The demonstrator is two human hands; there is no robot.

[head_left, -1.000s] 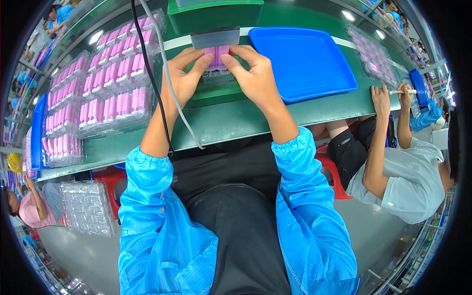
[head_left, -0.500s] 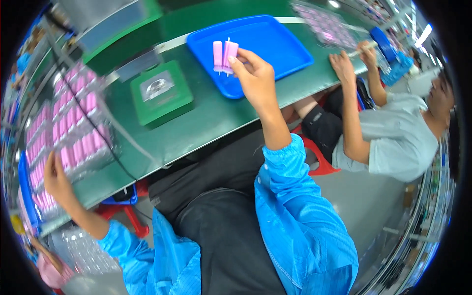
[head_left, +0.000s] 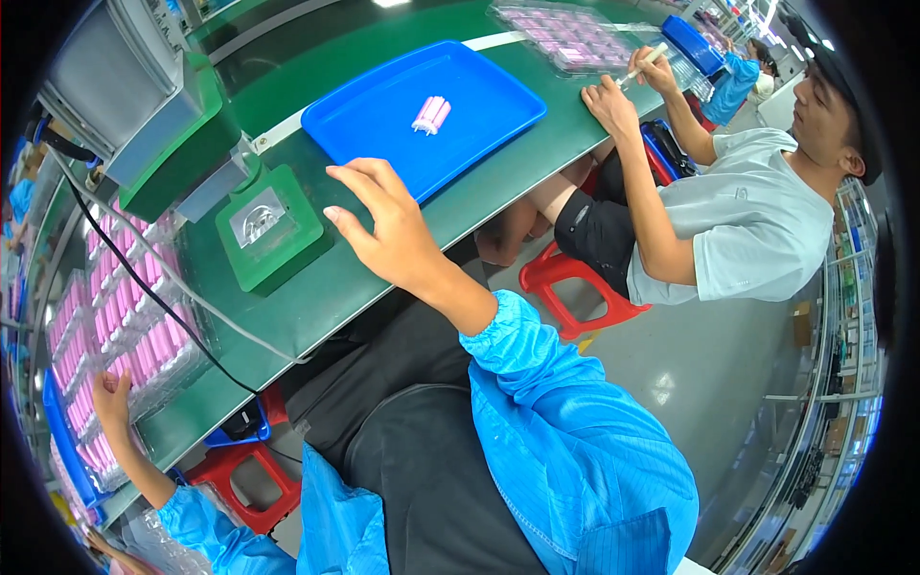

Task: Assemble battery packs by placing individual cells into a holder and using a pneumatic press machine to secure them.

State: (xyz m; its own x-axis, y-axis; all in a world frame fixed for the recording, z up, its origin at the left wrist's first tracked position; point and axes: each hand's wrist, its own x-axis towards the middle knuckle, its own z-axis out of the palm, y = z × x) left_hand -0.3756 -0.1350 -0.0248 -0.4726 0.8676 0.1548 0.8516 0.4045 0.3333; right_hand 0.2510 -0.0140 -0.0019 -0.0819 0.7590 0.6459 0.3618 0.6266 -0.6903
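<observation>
A small pack of pink cylindrical cells (head_left: 431, 115) lies in the blue tray (head_left: 331, 113). My right hand (head_left: 388, 225) hovers over the bench edge between that tray and a green block (head_left: 273, 251) with a metal fixture on top. Its thumb and fingers are spread, with nothing in them. At the far left, my left hand (head_left: 112, 401) is at the clear plastic trays of pink cells (head_left: 134, 311). Its fingers are bent but look apart, with the tips beside the cells. Whether it has hold of one is hard to make out.
Above the green block stands a grey and green machine (head_left: 168, 144); cables (head_left: 158, 292) hang across the bench. On the right a co-worker (head_left: 738, 220) sits holding a pale pen-like tool (head_left: 644, 65). Beyond lies another plastic tray of pink cells (head_left: 561, 36). Red stools (head_left: 575, 287) stand below.
My right hand has let go of the pink cell pack in the blue tray and moved left and down. My left hand has shifted slightly against the trayed cells. The view has turned.
</observation>
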